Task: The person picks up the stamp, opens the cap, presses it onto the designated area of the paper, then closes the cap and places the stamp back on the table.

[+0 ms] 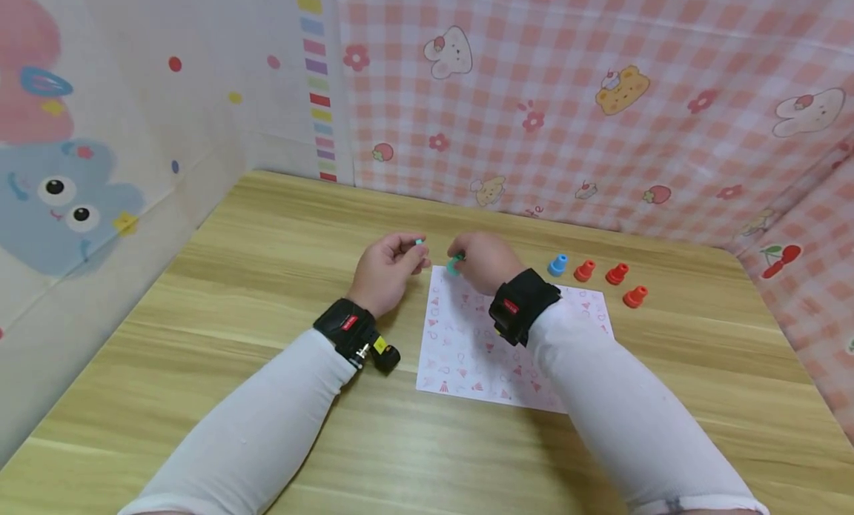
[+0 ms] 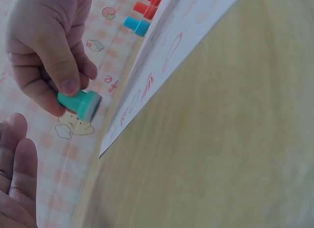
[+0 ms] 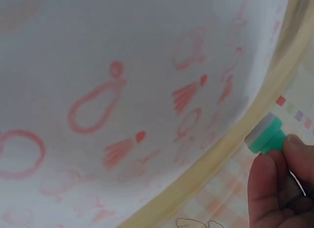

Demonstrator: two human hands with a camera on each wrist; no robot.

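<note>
My right hand (image 1: 490,261) pinches a green stamp (image 2: 81,104) by its narrow handle, between thumb and fingers. In the right wrist view the stamp's pale flat face points away from the fingers, beyond the paper's edge. Just left of it, my left hand (image 1: 390,270) is raised with curled fingers and pinches a small pale teal piece (image 1: 419,241) between thumb and forefinger; most of that piece is hidden. Under the right forearm lies a white sheet of paper (image 1: 460,344), printed all over with small red and pink stamp marks.
A blue stamp (image 1: 558,264) and three red stamps, one of them the rightmost red stamp (image 1: 636,296), stand in a row by the sheet's far right corner. The wooden table (image 1: 267,293) meets a pink checked cloth (image 1: 567,152) at the back.
</note>
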